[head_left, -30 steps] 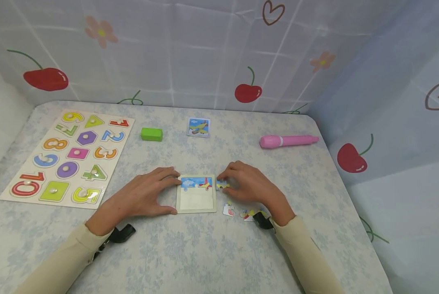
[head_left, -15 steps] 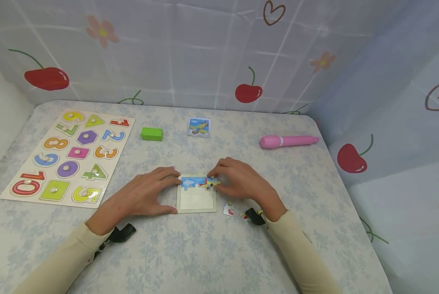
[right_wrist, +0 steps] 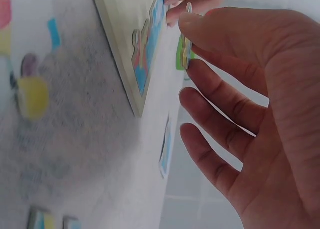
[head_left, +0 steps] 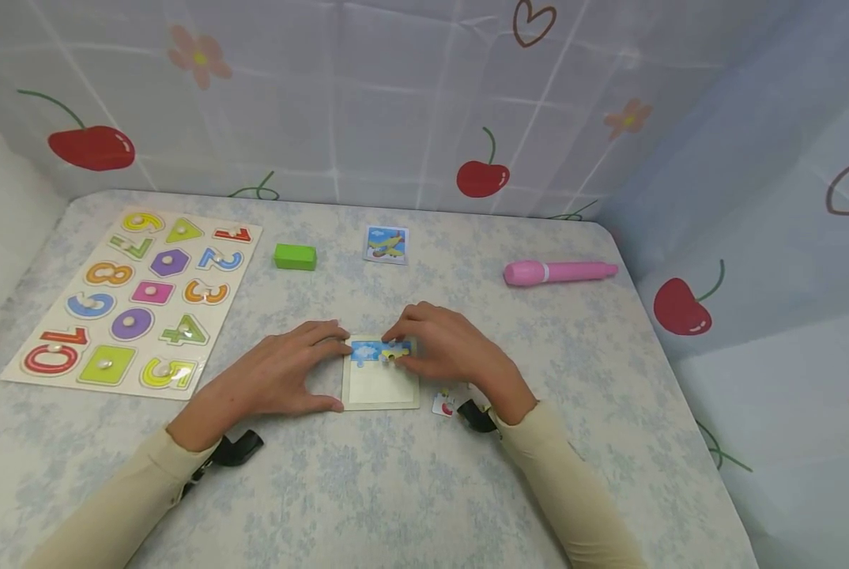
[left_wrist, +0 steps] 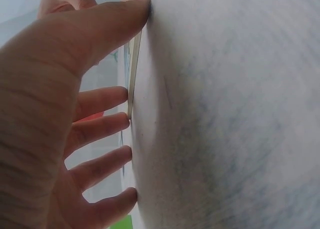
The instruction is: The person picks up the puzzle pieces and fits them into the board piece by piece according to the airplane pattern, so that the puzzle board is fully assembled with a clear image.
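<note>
My left hand point(head_left: 275, 371) rests on the table with straight, spread fingers. Its fingertips and thumb touch the left edge of a small, pale puzzle tray point(head_left: 380, 393). Along the tray's far side lie sky-blue puzzle pieces point(head_left: 363, 352), one with a red part showing in the right wrist view. Above that row, my right hand point(head_left: 449, 344) pinches a blue and yellow puzzle piece point(head_left: 397, 349) between thumb and fingers. The piece stands on edge and apart from the tray in the right wrist view point(right_wrist: 186, 51). A loose white puzzle piece point(head_left: 443, 405) lies right of the tray; others are mostly hidden by the right wrist.
A number-and-shape peg board point(head_left: 200, 320) lies at the left. Farther back are a green block point(head_left: 295, 257), an airplane picture card point(head_left: 386, 244) and a pink pen-shaped toy point(head_left: 560, 273). A printed curtain point(head_left: 396, 103) hangs behind the table.
The right hand has carried the pinched piece leftward, from beside the tray to over its far row. My left hand has stayed at the tray's edge.
</note>
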`<state>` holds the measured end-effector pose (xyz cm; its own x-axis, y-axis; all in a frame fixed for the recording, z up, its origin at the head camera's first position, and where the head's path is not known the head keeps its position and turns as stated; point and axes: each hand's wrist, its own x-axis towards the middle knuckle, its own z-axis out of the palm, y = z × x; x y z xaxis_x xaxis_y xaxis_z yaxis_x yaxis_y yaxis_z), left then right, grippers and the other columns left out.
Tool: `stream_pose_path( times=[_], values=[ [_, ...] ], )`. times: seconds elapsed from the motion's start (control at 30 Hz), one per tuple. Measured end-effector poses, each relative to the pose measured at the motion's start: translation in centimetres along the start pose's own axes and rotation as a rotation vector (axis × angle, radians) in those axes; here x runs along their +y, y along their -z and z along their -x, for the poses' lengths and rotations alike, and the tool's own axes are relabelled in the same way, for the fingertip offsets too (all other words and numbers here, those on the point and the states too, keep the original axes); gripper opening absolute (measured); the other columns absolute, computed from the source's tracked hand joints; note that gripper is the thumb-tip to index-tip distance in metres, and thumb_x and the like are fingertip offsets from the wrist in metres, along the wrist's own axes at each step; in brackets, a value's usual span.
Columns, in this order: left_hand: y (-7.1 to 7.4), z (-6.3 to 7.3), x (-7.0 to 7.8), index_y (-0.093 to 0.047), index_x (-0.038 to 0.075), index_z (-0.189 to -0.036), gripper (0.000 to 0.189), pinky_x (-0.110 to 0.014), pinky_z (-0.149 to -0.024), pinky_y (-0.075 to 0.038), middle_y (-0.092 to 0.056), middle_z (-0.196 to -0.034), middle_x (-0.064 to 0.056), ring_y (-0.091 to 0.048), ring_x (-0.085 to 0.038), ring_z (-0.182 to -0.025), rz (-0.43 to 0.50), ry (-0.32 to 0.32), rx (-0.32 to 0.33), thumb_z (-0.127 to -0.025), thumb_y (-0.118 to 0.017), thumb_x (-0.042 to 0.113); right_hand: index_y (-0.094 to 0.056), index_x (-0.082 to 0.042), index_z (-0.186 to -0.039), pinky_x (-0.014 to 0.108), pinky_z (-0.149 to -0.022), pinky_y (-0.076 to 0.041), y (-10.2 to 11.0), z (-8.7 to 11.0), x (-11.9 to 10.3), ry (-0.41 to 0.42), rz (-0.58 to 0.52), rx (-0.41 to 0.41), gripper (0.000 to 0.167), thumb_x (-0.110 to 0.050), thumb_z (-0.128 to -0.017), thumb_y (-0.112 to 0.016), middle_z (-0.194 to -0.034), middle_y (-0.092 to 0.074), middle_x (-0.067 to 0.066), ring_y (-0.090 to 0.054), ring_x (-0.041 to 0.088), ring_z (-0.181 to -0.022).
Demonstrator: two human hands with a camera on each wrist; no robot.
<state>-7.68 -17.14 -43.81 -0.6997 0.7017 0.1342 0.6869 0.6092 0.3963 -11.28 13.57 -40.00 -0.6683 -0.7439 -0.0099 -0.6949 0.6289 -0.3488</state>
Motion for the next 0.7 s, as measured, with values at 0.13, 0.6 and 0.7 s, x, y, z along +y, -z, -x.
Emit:
stream_pose_path(
  times=[0.13,0.6,0.7],
  values=[
    [0.0,0.0,-0.1,-0.070,0.015,-0.140,0.080,-0.048,-0.096,-0.059,-0.058,-0.153,-0.005,-0.052,-0.027,-0.146,-0.004,-0.007,0.003,-0.080,-0.090,0.062,-0.080,-0.020,-0.124,0.031,-0.086,-0.055,-0.5,-0.5,-0.6,0.013,-0.005,-0.002,0.030,-0.023,-0.095,-0.085,-0.114,-0.069,-0.005,-0.062,0.012,-0.103],
    [-0.1,0.1,-0.1,-0.070,0.015,-0.140,0.079,-0.048,-0.095,-0.059,-0.057,-0.154,-0.004,-0.052,-0.027,-0.146,-0.001,0.001,-0.002,-0.080,-0.090,0.063,-0.080,-0.019,-0.126,0.030,-0.085,-0.054,-2.0,-1.3,-2.0,0.065,0.006,-0.009,0.031,-0.025,-0.096,-0.084,-0.116,-0.069,-0.004,-0.064,0.012,-0.099],
    [0.0,0.1,-0.1,-0.070,0.015,-0.141,0.079,-0.048,-0.097,-0.058,-0.057,-0.154,-0.004,-0.051,-0.027,-0.148,0.001,0.008,-0.006,-0.081,-0.089,0.063,-0.079,-0.019,-0.127,0.031,-0.087,-0.055,-2.2,-1.5,-2.3,0.069,0.021,-0.016,0.031,-0.026,-0.097,-0.083,-0.117,-0.069,-0.003,-0.065,0.013,-0.101]
  ],
)
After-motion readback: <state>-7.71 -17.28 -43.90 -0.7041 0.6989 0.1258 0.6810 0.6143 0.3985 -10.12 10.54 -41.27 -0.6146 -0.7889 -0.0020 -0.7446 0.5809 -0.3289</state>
